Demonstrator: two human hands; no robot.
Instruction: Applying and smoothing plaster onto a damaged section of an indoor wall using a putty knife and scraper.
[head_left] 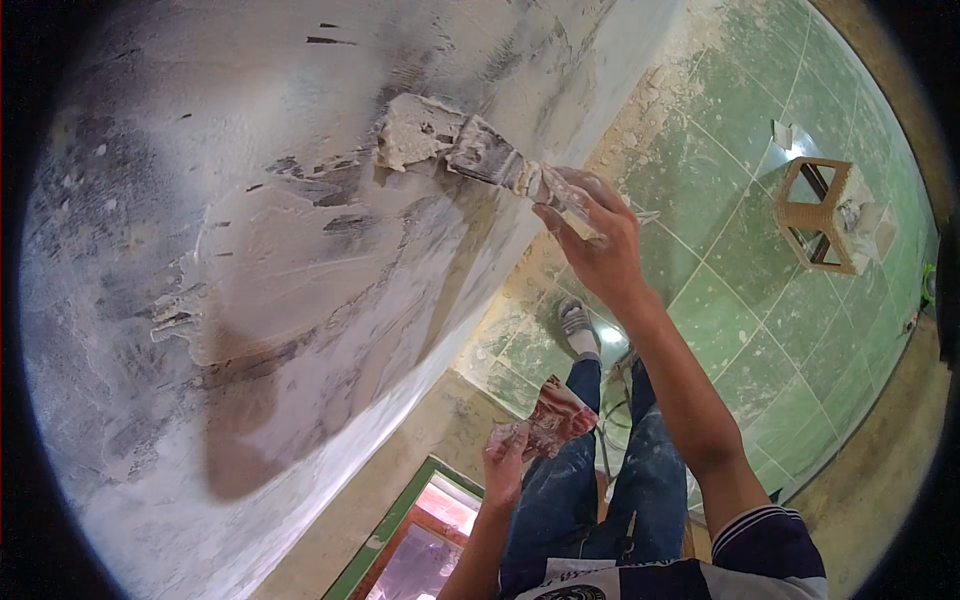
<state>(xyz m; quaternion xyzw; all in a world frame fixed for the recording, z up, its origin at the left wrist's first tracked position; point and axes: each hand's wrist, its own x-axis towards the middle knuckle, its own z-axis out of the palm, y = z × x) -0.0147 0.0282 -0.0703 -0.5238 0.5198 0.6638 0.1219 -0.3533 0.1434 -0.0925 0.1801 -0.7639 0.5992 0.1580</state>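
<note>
Green tiled floor (720, 300) with pale dust, grey wall (130, 420) smeared by wet plaster (300, 270), right hand (605, 235) pinching a loaded scraper (485, 152) before this wall, left hand (505, 465) pinching a reddish flat piece (553, 418) above jeans (562, 500), shirt emblem (572, 593) not readable

A scraper (485, 152) is gripped by its handle in the right hand (605, 235), its blade loaded with pale plaster (415, 132) and held before the smeared wall (130, 400) on the left; contact cannot be told. Nearer, a flat, plaster-smeared reddish piece (556, 422) is grasped in the left hand (506, 460). On the right, a stool (805, 215) is seen on dusty green floor tiles (735, 310).
</note>
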